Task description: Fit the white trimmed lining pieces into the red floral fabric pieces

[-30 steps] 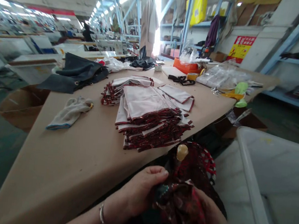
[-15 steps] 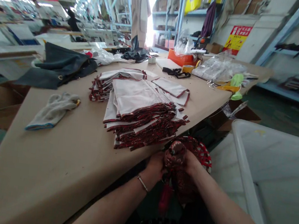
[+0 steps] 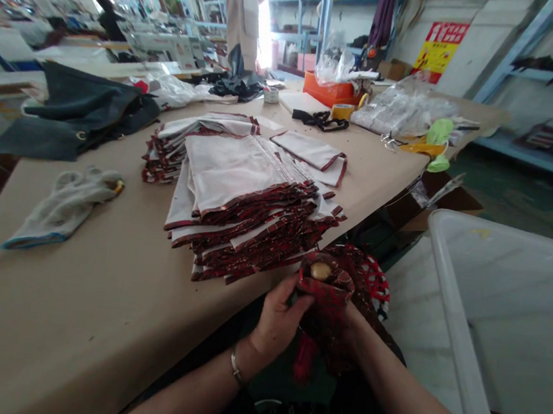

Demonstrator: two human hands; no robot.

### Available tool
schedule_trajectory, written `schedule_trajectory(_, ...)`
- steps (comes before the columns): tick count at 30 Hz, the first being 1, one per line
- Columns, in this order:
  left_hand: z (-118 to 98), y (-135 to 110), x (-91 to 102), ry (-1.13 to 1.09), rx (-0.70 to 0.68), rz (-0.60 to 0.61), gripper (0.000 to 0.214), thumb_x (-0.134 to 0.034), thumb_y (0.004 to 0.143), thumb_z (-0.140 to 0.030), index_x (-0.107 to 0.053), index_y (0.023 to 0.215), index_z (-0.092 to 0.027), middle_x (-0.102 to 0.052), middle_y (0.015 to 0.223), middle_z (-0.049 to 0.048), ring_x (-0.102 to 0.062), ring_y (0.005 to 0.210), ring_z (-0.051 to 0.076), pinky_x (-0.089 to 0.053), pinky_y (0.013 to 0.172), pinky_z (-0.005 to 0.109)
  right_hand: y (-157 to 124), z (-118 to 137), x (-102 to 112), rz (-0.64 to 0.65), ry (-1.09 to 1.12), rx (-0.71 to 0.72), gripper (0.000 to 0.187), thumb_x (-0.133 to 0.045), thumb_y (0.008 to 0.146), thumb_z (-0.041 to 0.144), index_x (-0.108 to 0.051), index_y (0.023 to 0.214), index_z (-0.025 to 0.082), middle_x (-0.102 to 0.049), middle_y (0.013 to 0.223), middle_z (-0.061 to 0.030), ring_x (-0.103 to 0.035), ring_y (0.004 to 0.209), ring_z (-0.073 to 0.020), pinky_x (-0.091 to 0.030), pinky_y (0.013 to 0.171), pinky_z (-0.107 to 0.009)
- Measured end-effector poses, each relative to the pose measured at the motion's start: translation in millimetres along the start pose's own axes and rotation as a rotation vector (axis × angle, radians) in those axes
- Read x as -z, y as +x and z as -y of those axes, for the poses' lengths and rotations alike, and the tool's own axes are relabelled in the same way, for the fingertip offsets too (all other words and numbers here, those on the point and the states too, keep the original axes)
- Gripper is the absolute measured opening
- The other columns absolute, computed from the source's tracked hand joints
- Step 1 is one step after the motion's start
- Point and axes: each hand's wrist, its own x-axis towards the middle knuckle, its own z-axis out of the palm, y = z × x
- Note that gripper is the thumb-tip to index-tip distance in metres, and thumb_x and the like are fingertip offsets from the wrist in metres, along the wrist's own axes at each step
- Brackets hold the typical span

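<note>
My left hand (image 3: 277, 316) and my right hand (image 3: 350, 325) are both closed on a red patterned cloth piece (image 3: 326, 292) held just off the table's near edge. The cloth is bunched round a rounded tan wooden tip (image 3: 320, 270) that pokes out at its top. My right hand is mostly hidden behind the cloth. Right behind them on the brown table (image 3: 91, 318) lies a big fanned stack of white cloth pieces with red patterned borders (image 3: 246, 203), and a second pile (image 3: 178, 141) sits beyond it.
A grey work glove (image 3: 62, 206) lies at the left, dark folded fabric (image 3: 74, 111) behind it. A red perforated basket (image 3: 373, 282) sits below the table edge, a white plastic bin (image 3: 506, 309) at the right. Orange box, tape and plastic bags crowd the far end.
My hands have moved up and forward to the table edge. The red cloth has been pulled over the wooden tip, whose top shows again now.
</note>
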Motion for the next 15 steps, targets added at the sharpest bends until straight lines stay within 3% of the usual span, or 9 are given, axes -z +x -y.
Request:
schedule_trajectory(1, -9, 4, -1.6, 0.043, -0.017, -0.068, 0.017, -0.068, 0.075, -0.030, -0.070, 0.089, -0.021, -0.069, 0.090, 0.0022, -0.061, 0.090, 0.019, -0.048, 0.086, 0.029, -2, 4, -2, 0.006, 0.017, -0.008, 0.010, -0.061, 0.080, 0.023, -0.067, 0.074, 0.017, -0.070, 0.066, -0.0030, -0.063, 0.058, -0.0157, -0.052, 0.059, -0.026)
schedule_trajectory(3, -23, 14, -2.3, 0.080, -0.060, -0.180, 0.013, -0.063, 0.078, -0.033, -0.067, 0.076, -0.021, -0.063, 0.072, -0.0008, -0.057, 0.072, 0.015, -0.049, 0.073, 0.025, -4, 14, -6, 0.039, 0.037, -0.030, 0.015, -0.059, 0.082, 0.028, -0.067, 0.077, 0.016, -0.071, 0.069, -0.0040, -0.064, 0.058, -0.0160, -0.053, 0.060, -0.027)
schedule_trajectory(6, -26, 24, 3.9, 0.053, -0.105, -0.285, 0.016, -0.064, 0.077, -0.035, -0.063, 0.072, -0.020, -0.057, 0.066, -0.0032, -0.050, 0.064, 0.011, -0.045, 0.064, 0.021, 1, 22, -2, 0.012, -0.004, -0.018, 0.021, -0.056, 0.083, 0.034, -0.067, 0.085, 0.016, -0.072, 0.075, -0.0053, -0.066, 0.063, -0.0181, -0.054, 0.064, -0.031)
schedule_trajectory(11, 16, 3, 25.6, -0.022, 0.077, -0.305, 0.016, -0.062, 0.079, -0.033, -0.065, 0.078, -0.017, -0.063, 0.075, -0.0001, -0.056, 0.074, 0.013, -0.047, 0.075, 0.025, 13, -3, 33, -0.181, -0.135, 0.038, 0.014, -0.057, 0.081, 0.025, -0.066, 0.079, 0.014, -0.073, 0.076, -0.0068, -0.069, 0.079, -0.0215, -0.052, 0.083, -0.036)
schedule_trajectory(13, 27, -13, 34.9, -0.021, 0.126, -0.318, 0.017, -0.061, 0.079, -0.032, -0.066, 0.082, -0.016, -0.065, 0.077, 0.0009, -0.058, 0.080, 0.015, -0.047, 0.082, 0.027, 7, -12, 45, -0.215, -0.199, 0.076, 0.015, -0.064, 0.078, 0.026, -0.069, 0.085, 0.014, -0.074, 0.089, -0.0076, -0.067, 0.097, -0.0228, -0.047, 0.094, -0.036)
schedule_trajectory(15, 21, -24, 41.9, 0.040, 0.110, -0.317, 0.015, -0.062, 0.079, -0.031, -0.067, 0.080, -0.017, -0.066, 0.076, 0.0007, -0.059, 0.082, 0.016, -0.046, 0.084, 0.027, -4, -8, 48, -0.172, -0.266, 0.166, 0.030, -0.071, 0.075, 0.030, -0.069, 0.102, 0.017, -0.069, 0.113, -0.0058, -0.056, 0.118, -0.0204, -0.038, 0.105, -0.032)
